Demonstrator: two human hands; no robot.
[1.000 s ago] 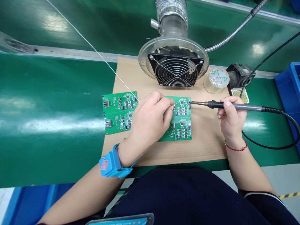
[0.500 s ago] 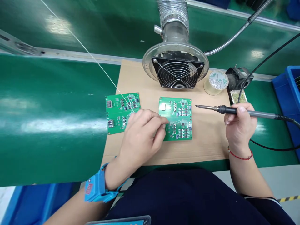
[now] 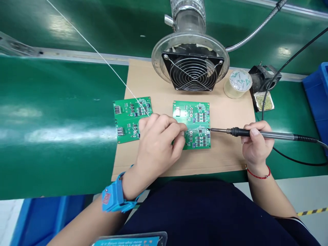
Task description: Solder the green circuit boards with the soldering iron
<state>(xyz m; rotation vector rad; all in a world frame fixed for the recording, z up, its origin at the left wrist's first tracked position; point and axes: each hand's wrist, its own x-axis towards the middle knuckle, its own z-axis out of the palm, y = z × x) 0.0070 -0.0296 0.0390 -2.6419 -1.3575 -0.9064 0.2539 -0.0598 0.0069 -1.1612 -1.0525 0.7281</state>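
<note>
My left hand (image 3: 160,145) is closed in a pinch on a thin solder wire (image 3: 106,62). The strand slants down from the upper left into it, and a short end pokes out past the fingertips over the right-hand green circuit board (image 3: 180,119). Part of that board is hidden by my fingers. Gripped like a pen, a soldering iron (image 3: 237,132) lies in my right hand (image 3: 256,145), its tip at the board's right edge. A second circuit board (image 3: 125,119) with two small digit displays lies to the left, partly behind my left hand.
Both boards lie on a cardboard sheet (image 3: 225,153) on a green bench (image 3: 64,164). A fume extractor fan (image 3: 194,73) hangs just behind them. To the right are a tape roll (image 3: 238,83), an iron stand (image 3: 263,78) with a sponge tray (image 3: 265,101), and a blue bin (image 3: 316,95).
My right hand has brought the soldering iron left and down, from beside the board to its right edge. My left hand has shifted slightly right with the solder wire. The camera view has shifted a little.
</note>
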